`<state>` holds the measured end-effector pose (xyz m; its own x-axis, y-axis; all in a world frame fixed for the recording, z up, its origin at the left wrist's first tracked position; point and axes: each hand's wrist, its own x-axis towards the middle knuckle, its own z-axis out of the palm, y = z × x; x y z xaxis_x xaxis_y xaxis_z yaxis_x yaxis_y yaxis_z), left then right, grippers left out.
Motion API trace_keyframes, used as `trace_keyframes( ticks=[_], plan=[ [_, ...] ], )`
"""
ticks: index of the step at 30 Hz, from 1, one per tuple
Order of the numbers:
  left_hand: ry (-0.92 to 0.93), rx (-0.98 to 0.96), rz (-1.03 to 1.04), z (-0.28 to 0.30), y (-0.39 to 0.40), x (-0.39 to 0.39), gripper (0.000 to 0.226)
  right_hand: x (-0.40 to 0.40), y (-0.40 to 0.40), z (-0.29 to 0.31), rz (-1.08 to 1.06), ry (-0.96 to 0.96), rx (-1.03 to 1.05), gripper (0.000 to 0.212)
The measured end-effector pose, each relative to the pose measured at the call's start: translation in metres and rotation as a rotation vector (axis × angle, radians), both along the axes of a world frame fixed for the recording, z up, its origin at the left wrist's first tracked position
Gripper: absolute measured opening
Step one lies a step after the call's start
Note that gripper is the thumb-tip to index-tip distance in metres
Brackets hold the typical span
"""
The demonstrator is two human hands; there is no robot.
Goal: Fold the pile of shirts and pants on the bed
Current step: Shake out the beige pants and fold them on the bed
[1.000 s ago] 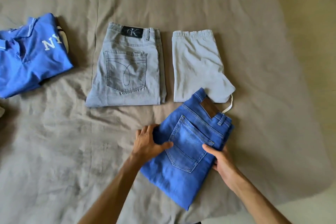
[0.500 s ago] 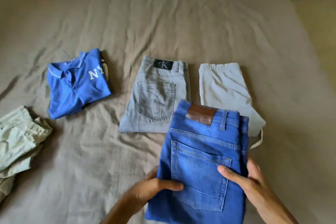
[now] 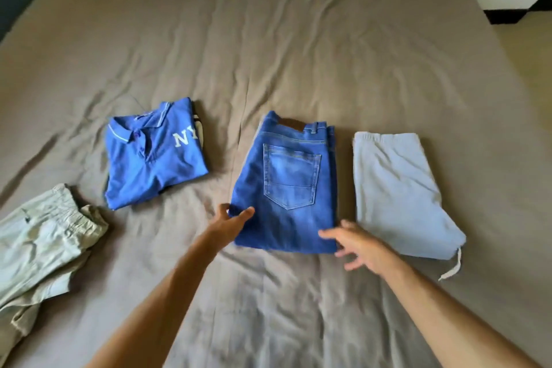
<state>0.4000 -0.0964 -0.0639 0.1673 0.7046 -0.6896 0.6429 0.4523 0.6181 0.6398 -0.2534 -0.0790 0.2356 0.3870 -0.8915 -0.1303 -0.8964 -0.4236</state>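
Single head-worn wide-angle view, looking forward and steeply down from the near edge of the bed [image 3: 298, 39]. Close enough for both forearms to enter from the bottom of frame, far enough to take in the bed's far edge and right-hand corner. No second view to overlap.

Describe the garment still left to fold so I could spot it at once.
On the brown bed, look to the near left edge, left of the folded blue polo shirt. The pale green pants lie there crumpled; every other garment is a neat folded rectangle.
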Motion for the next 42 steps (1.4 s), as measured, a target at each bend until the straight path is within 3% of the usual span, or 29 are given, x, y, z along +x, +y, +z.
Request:
trace_keyframes(
  ticks=[2,5,9,12,13,14,20,23,26,28,31,33,35,38,42],
  plan=[
    [0.020,0.057,-0.039,-0.021,-0.021,-0.025,0.069,-0.020,-0.029,-0.026,-0.119,-0.122,0.073,0.037],
    [0.083,0.086,-0.127,-0.044,-0.059,-0.070,0.038,-0.053,-0.071,-0.053,-0.225,-0.097,0.037,0.030],
    [0.135,0.037,-0.158,-0.059,-0.095,-0.144,0.034,-0.083,-0.133,-0.122,0.069,-0.226,0.026,0.016],
    [0.209,0.124,-0.084,-0.054,-0.109,-0.184,0.030,-0.092,-0.148,-0.141,0.320,-0.329,-0.036,0.024],
    [0.277,0.142,-0.001,-0.048,-0.117,-0.237,0.028,-0.133,-0.122,-0.131,0.485,-0.367,0.001,0.019],
    [0.279,0.162,0.024,-0.051,-0.116,-0.239,0.027,-0.131,-0.118,-0.114,0.556,-0.391,-0.014,0.013],
    [0.308,0.313,0.283,-0.044,-0.110,-0.373,0.028,-0.264,-0.024,-0.063,0.930,-0.375,0.153,0.029],
    [0.337,0.504,0.327,-0.022,-0.090,-0.416,0.031,-0.336,0.021,-0.051,0.979,-0.391,0.298,0.032],
    [0.558,0.745,0.274,-0.002,-0.057,-0.468,0.047,-0.412,0.078,-0.038,1.009,-0.430,0.410,0.031],
    [0.698,0.739,0.232,0.000,-0.027,-0.506,0.066,-0.458,0.120,-0.024,0.985,-0.453,0.479,0.044],
    [0.688,0.402,0.119,-0.018,0.005,-0.555,0.088,-0.519,0.175,-0.008,0.816,-0.390,0.461,0.065],
    [0.572,0.194,-0.013,-0.036,0.011,-0.571,0.071,-0.551,0.204,-0.007,0.656,-0.336,0.436,0.089],
    [0.540,0.152,-0.091,-0.048,0.003,-0.573,0.047,-0.570,0.230,-0.011,0.419,-0.281,0.405,0.107],
    [0.480,0.259,-0.088,-0.059,-0.022,-0.559,0.037,-0.569,0.254,-0.017,0.078,-0.082,0.275,0.095],
    [0.231,0.417,-0.013,-0.059,-0.063,-0.546,0.034,-0.567,0.242,-0.036,0.050,-0.002,0.213,0.040]
  ],
)
